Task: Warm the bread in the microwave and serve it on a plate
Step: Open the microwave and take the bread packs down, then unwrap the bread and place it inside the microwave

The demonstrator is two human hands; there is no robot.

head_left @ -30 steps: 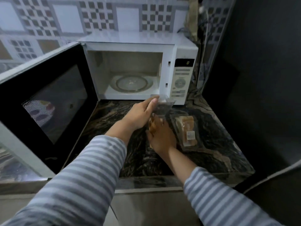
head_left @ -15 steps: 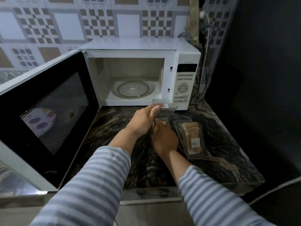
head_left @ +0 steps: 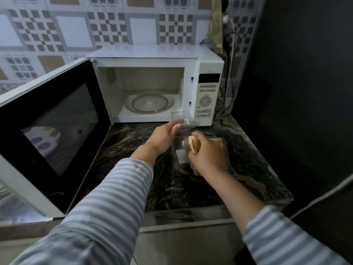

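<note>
A white microwave (head_left: 208, 66) stands at the back of the counter with its door (head_left: 51, 127) swung wide open to the left. Its glass turntable (head_left: 150, 103) lies bare inside. In front of it, my left hand (head_left: 163, 136) holds up the lid of a clear plastic bread box (head_left: 180, 153). My right hand (head_left: 207, 153) is shut on a folded slice of pale bread (head_left: 193, 144), lifted just above the box. More bread (head_left: 218, 141) shows behind my right hand, mostly hidden. No plate is in view.
The dark marbled counter (head_left: 254, 169) ends at a front edge near my arms. A dark wall or appliance (head_left: 305, 92) closes off the right side. Cables (head_left: 232, 54) hang behind the microwave's right corner. The open door blocks the left.
My right hand has risen out of the box with a folded slice of bread and shifted right, now covering the second pack. My left hand still holds the lid.
</note>
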